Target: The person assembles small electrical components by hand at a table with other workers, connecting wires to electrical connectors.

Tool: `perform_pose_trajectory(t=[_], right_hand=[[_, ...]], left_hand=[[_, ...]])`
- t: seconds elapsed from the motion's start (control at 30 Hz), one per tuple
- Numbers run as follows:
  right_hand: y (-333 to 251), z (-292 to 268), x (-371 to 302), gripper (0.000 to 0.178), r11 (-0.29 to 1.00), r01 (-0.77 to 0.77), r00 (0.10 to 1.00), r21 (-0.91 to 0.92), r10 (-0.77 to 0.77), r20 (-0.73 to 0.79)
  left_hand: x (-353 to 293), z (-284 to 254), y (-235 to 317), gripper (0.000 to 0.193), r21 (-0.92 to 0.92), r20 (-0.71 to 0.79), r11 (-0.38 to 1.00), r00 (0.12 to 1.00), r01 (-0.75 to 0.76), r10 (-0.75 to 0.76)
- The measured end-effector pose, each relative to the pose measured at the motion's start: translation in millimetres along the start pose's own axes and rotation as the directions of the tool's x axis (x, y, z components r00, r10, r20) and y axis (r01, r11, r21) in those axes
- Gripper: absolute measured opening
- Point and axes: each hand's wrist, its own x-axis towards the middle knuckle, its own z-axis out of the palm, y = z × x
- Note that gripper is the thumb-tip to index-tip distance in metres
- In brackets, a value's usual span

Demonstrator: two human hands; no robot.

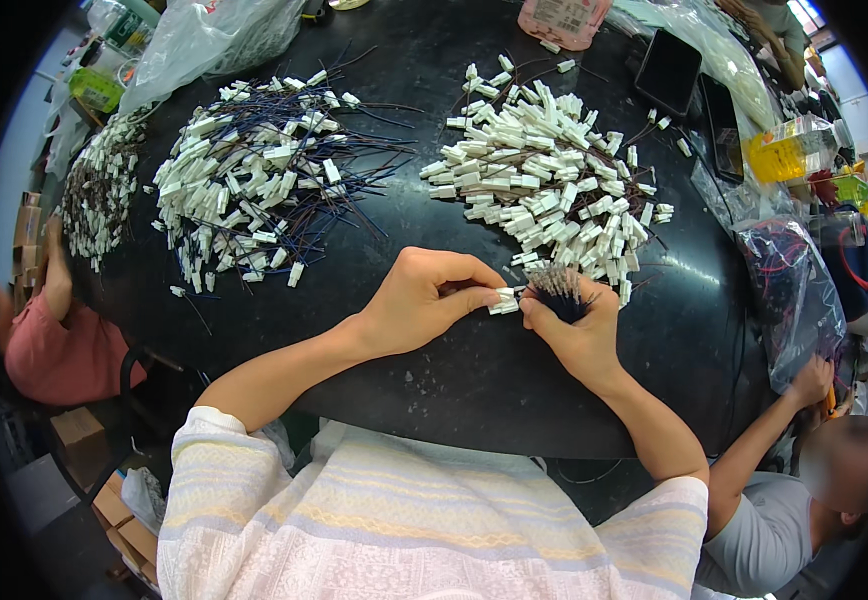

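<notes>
Near the front of the black table, my left hand (432, 290) pinches a small white plastic connector (503, 301) between thumb and fingertips. Close beside it, my right hand (582, 335) is closed around a bunch of thin dark wires (560, 290) whose pale tips fan upward. The right thumb and forefinger almost meet the connector; whether a single wire runs into it is too small to tell. Just beyond my hands lies a big heap of white connectors (544, 170) with brownish wires. A second heap, white connectors with blue wires (254, 170), spreads to the left.
A third connector heap (104, 185) lies far left, by a person in pink (69, 345). Two phones, a dark one (668, 72) and another (721, 125), rest at right near a yellow bottle (796, 148) and plastic bags (789, 290). Another person (769, 520) sits at lower right.
</notes>
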Motion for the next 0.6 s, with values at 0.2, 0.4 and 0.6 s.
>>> perform_pose_trajectory(t=[0.2,0.4,0.6], right_hand=[[3,-1,-1,0.009,0.985,0.122,0.992,-0.125,-0.119,0.034],[1,-1,0,0.007,0.993,0.092,0.994,-0.079,-0.088,0.061],[-9,0,1,0.003,0.996,-0.014,0.999,0.086,0.01,0.042]], left_hand=[[3,0,-1,0.011,0.022,0.035,0.999,0.999,-0.031,0.03],[8,-12,1,0.014,0.104,-0.024,0.988,0.993,-0.113,0.116],[27,-14,-16,0.016,0.685,-0.175,0.678,0.843,-0.266,0.508]])
